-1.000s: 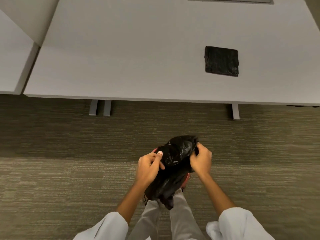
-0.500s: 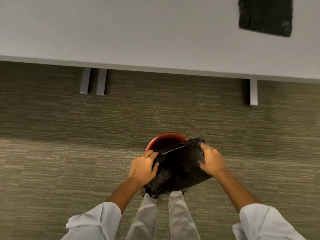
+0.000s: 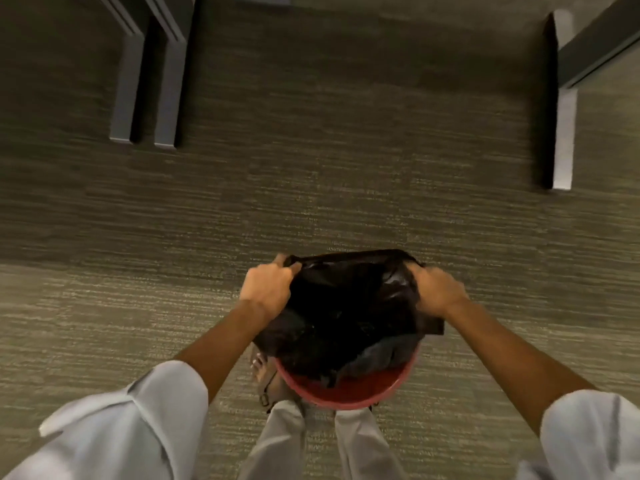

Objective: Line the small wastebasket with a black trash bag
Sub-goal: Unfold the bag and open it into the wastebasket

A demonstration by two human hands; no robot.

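A small red wastebasket (image 3: pixel 349 393) stands on the carpet just in front of my feet. A black trash bag (image 3: pixel 349 306) is spread over its mouth and hides the far rim; only the near red rim shows. My left hand (image 3: pixel 266 291) grips the bag's edge at the left side. My right hand (image 3: pixel 436 291) grips the bag's edge at the right side. The bag's mouth is stretched wide between both hands, and the rest of the bag sags into the basket.
Grey table legs (image 3: pixel 145 109) stand on the carpet at the far left, and another leg (image 3: pixel 562 140) at the far right. My trouser legs (image 3: pixel 287 441) and a sandalled foot (image 3: pixel 266 375) are right beside the basket. Striped carpet (image 3: pixel 138 306) lies all around.
The hands have pulled apart, stretching the bag's mouth wide over the basket. The view has tipped downward, so the tabletop and the folded black bag on it have left the frame.
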